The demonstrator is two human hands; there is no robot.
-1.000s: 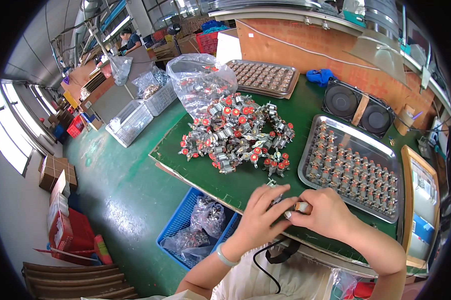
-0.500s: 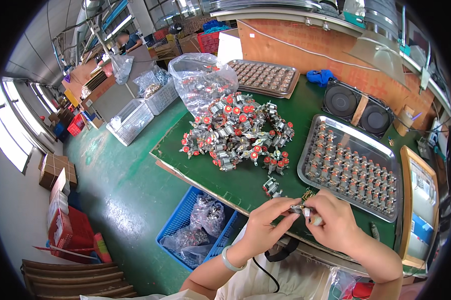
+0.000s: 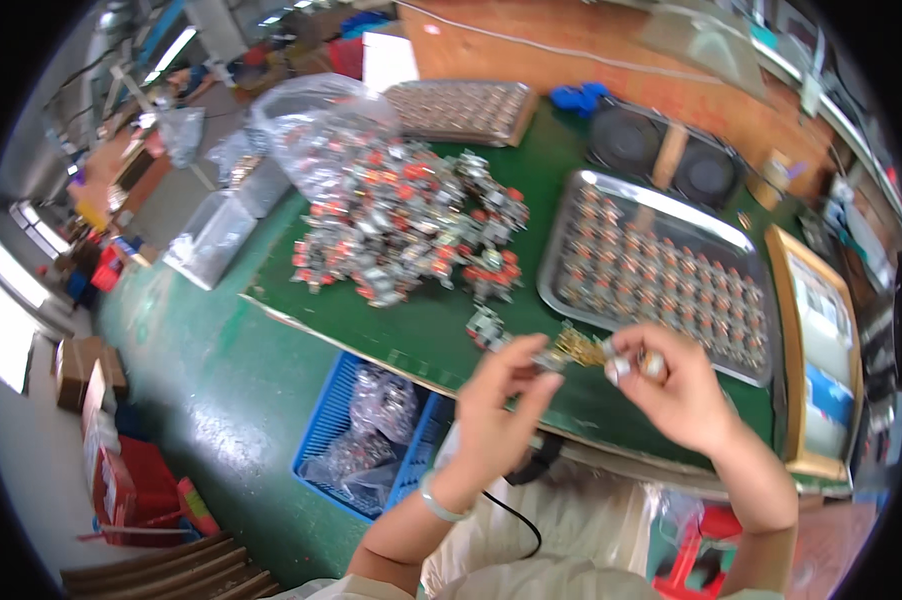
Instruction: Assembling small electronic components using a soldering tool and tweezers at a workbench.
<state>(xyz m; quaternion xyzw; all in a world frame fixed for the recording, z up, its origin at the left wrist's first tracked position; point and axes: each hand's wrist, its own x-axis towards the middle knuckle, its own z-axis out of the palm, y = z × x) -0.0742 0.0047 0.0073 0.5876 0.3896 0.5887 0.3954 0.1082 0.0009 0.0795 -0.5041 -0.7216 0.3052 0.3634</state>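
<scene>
My left hand [image 3: 501, 400] pinches a small grey metal component [image 3: 548, 360] between thumb and fingertips, over the front edge of the green table. To its right, my right hand [image 3: 671, 385] is curled, with white wrapping on the fingertips and a pale, orange-tinted thing [image 3: 653, 366] among the fingers, too blurred to name. Between the hands lies a small heap of thin brass-coloured parts [image 3: 579, 345]. Just beyond my left hand sits a loose metal component [image 3: 486, 328]. A large pile of metal components with red caps [image 3: 401, 225] spreads over the table farther left.
A metal tray [image 3: 556, 285] with rows of components lies at right, beside a wood-framed panel [image 3: 789, 350]. Behind are twin black round units [image 3: 626, 140], a blue cloth [image 3: 578, 98], another filled tray [image 3: 461, 108] and a plastic bag [image 3: 321, 125]. A blue crate [image 3: 316, 410] stands below left.
My hands, together at the component before, have drawn apart. The left keeps the component; the right has moved off it, nearer the brass-coloured parts. The whole view has shifted and is blurred.
</scene>
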